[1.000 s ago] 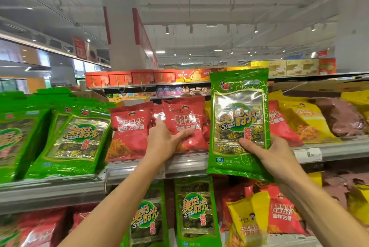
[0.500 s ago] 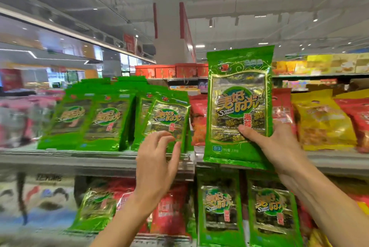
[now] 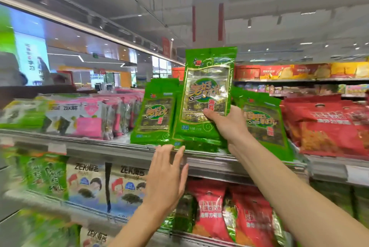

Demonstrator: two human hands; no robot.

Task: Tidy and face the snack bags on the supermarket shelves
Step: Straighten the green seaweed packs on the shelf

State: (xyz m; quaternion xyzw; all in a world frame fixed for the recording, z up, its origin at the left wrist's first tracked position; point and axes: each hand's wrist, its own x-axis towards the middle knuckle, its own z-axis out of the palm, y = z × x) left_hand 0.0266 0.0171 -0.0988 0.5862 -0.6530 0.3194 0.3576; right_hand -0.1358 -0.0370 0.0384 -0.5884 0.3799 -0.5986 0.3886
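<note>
My right hand (image 3: 227,123) grips a green seaweed snack bag (image 3: 207,91) by its lower right corner and holds it upright, face toward me, in front of the upper shelf. More bags of the same green kind stand on that shelf, one to its left (image 3: 155,115) and one to its right (image 3: 263,123). My left hand (image 3: 165,175) is below, fingers spread and empty, its fingertips at the shelf's front rail (image 3: 123,153) just under the green bags.
Red snack bags (image 3: 329,125) fill the upper shelf to the right, pink and white seaweed packs (image 3: 87,119) to the left. The lower shelf holds ZEK seaweed packs (image 3: 87,183) and red bags (image 3: 211,212). Further aisles and a pillar stand behind.
My view has swung left along the shelf. My right hand carried the green bag with it to the row of matching green bags. My left hand dropped from those bags to the shelf rail.
</note>
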